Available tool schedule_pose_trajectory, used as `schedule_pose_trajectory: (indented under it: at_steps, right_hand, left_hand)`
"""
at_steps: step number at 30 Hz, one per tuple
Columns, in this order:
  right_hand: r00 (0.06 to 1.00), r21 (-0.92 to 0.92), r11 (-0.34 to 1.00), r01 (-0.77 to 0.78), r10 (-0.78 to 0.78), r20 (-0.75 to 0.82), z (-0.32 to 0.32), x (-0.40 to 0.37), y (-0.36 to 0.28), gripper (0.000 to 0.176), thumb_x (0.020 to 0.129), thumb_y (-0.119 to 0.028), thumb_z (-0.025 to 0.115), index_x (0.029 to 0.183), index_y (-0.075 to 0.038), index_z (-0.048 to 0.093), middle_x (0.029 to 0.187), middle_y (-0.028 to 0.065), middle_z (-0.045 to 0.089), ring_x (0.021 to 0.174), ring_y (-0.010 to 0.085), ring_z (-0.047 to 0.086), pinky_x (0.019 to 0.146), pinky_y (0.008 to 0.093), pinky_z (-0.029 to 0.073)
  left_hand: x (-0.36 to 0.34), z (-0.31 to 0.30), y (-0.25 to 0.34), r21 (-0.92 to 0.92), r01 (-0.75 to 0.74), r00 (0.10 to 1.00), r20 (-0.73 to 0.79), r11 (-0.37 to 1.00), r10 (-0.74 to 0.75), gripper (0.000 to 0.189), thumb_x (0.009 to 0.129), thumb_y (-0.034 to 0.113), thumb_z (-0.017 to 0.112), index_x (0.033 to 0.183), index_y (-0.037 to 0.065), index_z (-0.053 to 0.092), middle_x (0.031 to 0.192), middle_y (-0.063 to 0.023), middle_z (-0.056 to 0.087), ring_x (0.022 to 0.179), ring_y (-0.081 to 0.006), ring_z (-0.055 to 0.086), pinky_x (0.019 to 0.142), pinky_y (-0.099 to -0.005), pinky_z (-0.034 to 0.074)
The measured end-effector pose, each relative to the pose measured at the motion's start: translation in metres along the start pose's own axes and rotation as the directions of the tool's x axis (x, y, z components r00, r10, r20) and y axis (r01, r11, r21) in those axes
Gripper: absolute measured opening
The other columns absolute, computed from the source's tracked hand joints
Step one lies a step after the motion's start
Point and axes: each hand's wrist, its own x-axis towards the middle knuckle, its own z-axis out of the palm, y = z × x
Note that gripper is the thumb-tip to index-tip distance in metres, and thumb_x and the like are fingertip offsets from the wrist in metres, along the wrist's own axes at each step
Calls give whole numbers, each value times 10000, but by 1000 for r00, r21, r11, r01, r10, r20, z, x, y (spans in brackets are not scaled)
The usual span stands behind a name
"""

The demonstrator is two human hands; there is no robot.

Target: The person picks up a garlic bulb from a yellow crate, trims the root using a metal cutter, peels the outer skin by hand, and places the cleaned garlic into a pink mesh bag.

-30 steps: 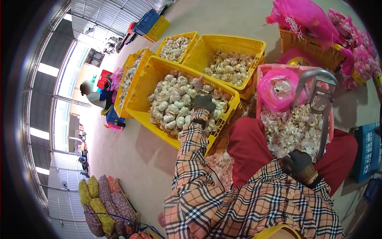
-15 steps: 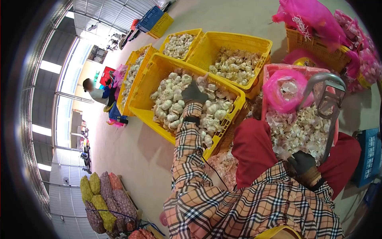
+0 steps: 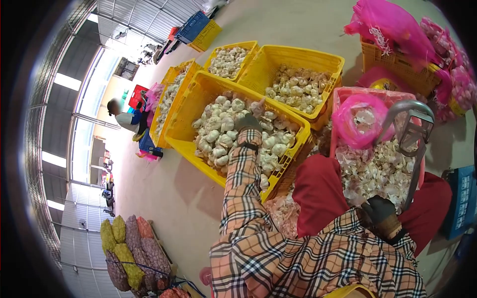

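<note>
My left hand (image 3: 247, 122), in a dark glove, reaches into a large yellow crate (image 3: 191, 141) of whitish garlic bulbs (image 3: 218, 130). Its fingers are hidden down among the bulbs. My right hand (image 3: 381, 209), also gloved, is low over my lap, at the near edge of a pink basket (image 3: 337, 102) heaped with loose garlic skins (image 3: 373, 174). The fingers of that hand are curled in, and I cannot tell what they hold. A grey metal frame (image 3: 416, 149) with a curved top stands over the basket's right side, and a pink net ring (image 3: 361, 119) lies on the skins.
More yellow crates of garlic, one at the back (image 3: 298, 54), adjoin the large one. Pink net bags (image 3: 392, 30) lie over a crate at upper right. A blue box (image 3: 459, 201) stands at right. Filled mesh sacks (image 3: 131, 248) are stacked at lower left. Another person (image 3: 126, 119) sits further off.
The whole view has shifted slightly down and to the right. My left hand has sunk lower among the bulbs, with less of its fingers showing. My right hand stays by the basket.
</note>
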Motion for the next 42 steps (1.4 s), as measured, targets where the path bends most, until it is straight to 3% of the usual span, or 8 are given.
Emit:
schedule_pose_trajectory:
  at_steps: [2, 6, 8, 16, 19, 22, 24, 42]
  right_hand:
    - [977, 126, 970, -207, 200, 70, 1, -1, -1, 236, 796, -273, 557, 786, -45, 619, 722, 142, 582, 656, 307, 583, 577, 393, 465]
    - [990, 98, 988, -121, 114, 77, -1, 2, -2, 160, 773, -224, 605, 775, -64, 595, 706, 117, 556, 650, 294, 568, 562, 389, 452]
    - [985, -22, 987, 161, -159, 72, -19, 7, -18, 145, 761, -205, 612, 770, -65, 578, 704, 109, 542, 661, 293, 559, 562, 391, 453]
    - [1000, 6, 1000, 1, -1, 30, -2, -4, 0, 143, 713, -186, 625, 805, -80, 599, 711, 100, 534, 666, 275, 558, 580, 373, 456]
    - [983, -47, 983, 179, -178, 41, -18, -2, -6, 160, 726, -196, 618, 839, -83, 609, 747, 102, 544, 689, 281, 563, 591, 380, 457]
    - [988, -7, 998, 65, -63, 141, 5, -5, 9, 224, 703, -225, 633, 873, -83, 602, 759, 97, 539, 704, 282, 560, 590, 390, 454]
    - [974, -61, 978, 201, -193, 115, -9, -2, -5, 273, 682, -245, 650, 894, -84, 586, 751, 88, 533, 711, 280, 558, 580, 394, 450]
    - [973, -55, 974, 221, -216, 74, -4, 5, -4, 170, 696, -179, 609, 838, -87, 597, 721, 96, 560, 671, 280, 573, 551, 394, 460]
  left_hand:
    - [-5, 4, -1, 4, -23, 1000, 2, 1000, 23, 619, 784, 338, 598, 1292, 50, 394, 1188, -172, 543, 1055, -297, 560, 889, -436, 456]
    - [-5, 15, -7, -12, -31, 999, -8, 999, 31, 619, 786, 345, 595, 1289, 43, 397, 1185, -179, 544, 1057, -299, 558, 887, -434, 457]
    - [6, 23, 1, -93, 105, 988, -100, 990, -114, 388, 838, 237, 536, 1180, 56, 518, 1162, -183, 556, 1078, -281, 550, 852, -418, 478]
    - [-23, 3, -12, -245, 39, 995, -76, 969, -60, 394, 836, 247, 515, 1206, 111, 517, 1179, -153, 555, 1088, -281, 542, 874, -421, 466]
    - [1, 22, -17, -223, -33, 998, -54, 974, 22, 561, 740, 391, 586, 1267, 230, 480, 1229, -112, 531, 1078, -298, 539, 908, -426, 437]
    - [2, 21, -14, -219, -65, 997, -61, 973, 53, 565, 736, 403, 587, 1263, 229, 485, 1232, -110, 530, 1083, -296, 536, 912, -424, 434]
    - [5, 15, -4, -223, -107, 993, -77, 969, 91, 569, 731, 414, 589, 1260, 229, 490, 1234, -109, 529, 1088, -294, 533, 916, -422, 431]
    - [-23, 1, -29, -180, -241, 969, -91, 954, 228, 680, 704, 466, 633, 1280, 144, 468, 1251, -115, 519, 1149, -269, 491, 963, -395, 394]
